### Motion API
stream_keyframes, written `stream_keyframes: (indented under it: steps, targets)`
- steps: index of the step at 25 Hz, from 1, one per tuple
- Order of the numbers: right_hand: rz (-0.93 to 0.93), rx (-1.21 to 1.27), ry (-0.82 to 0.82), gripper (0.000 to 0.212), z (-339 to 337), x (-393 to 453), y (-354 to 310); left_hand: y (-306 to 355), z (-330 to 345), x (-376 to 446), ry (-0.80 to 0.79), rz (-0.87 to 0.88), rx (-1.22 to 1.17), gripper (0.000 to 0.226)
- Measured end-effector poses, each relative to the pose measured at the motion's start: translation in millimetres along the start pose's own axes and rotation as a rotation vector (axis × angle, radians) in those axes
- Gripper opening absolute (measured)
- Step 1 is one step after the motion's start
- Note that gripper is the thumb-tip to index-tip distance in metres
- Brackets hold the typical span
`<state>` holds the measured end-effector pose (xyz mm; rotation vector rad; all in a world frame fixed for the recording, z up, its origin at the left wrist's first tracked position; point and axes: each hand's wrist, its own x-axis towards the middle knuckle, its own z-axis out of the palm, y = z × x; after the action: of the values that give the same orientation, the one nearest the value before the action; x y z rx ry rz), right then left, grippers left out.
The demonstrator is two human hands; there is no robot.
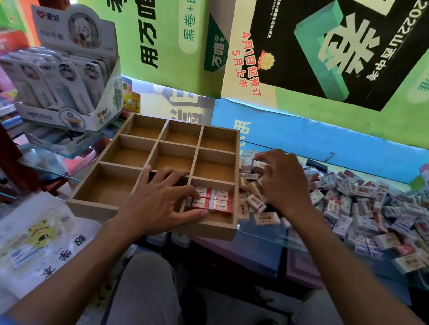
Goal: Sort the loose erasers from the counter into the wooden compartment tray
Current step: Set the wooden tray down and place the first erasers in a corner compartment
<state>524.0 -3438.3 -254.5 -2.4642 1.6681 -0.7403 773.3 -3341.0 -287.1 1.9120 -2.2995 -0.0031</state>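
Observation:
The wooden compartment tray (pixel 107 210) with nine cells lies on the glass counter in front of me. Its near right cell holds several red-and-white erasers (pixel 213 200) packed flat. My left hand (pixel 158 201) lies over the near middle cell with fingers spread, its fingertips touching those erasers and its thumb on the tray's front rim. My right hand (pixel 285 183) reaches into the pile of loose erasers (pixel 366 211) just right of the tray, and its curled fingers grip an eraser at the pile's far left edge.
A display box of packaged stationery (pixel 61 85) stands to the left of the tray. Posters hang behind the counter. The glass counter's front edge (pixel 306 249) runs close under the tray and pile. A plastic bag with a cartoon print (pixel 28 241) lies at lower left.

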Motion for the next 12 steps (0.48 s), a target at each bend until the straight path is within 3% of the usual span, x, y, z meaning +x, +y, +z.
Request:
stream_keyframes:
  steps: [2, 4, 12]
  targets:
    - [0.067, -0.229, -0.177, 0.054, -1, 8, 31, 0, 0, 0, 0.004, -0.007, 0.008, 0.081]
    - [0.042, -0.393, -0.348, 0.057, 4, 10, 48, 0, 1, 0, 0.015, -0.013, -0.002, 0.081]
    - [-0.004, -0.414, -0.314, 0.034, 4, 20, 60, -1, 3, 1, 0.024, 0.001, -0.017, 0.076]
